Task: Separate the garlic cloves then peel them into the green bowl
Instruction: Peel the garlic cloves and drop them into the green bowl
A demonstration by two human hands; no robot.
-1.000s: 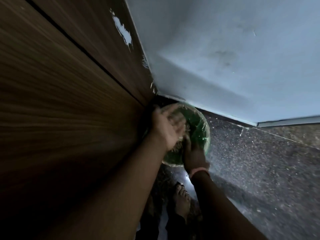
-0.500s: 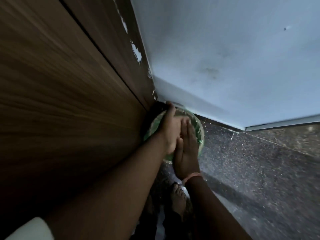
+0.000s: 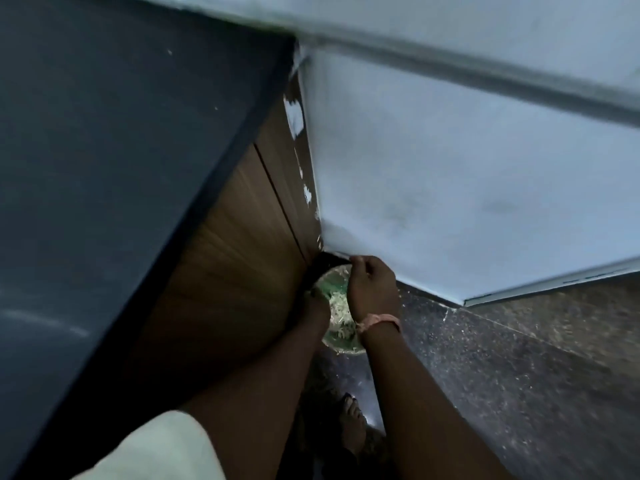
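In the floor corner between the wooden cabinet (image 3: 242,271) and the pale wall (image 3: 450,168), the green bowl (image 3: 341,344) holds pale peelings, the left hand (image 3: 317,306) at its rim, grip unclear, the right hand (image 3: 372,289) above with curled fingers, its contents hidden.

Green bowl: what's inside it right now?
Inside the green bowl lies a heap of pale papery shreds, probably garlic skins. The right hand and left hand cover part of the inside, so any cloves there cannot be seen.
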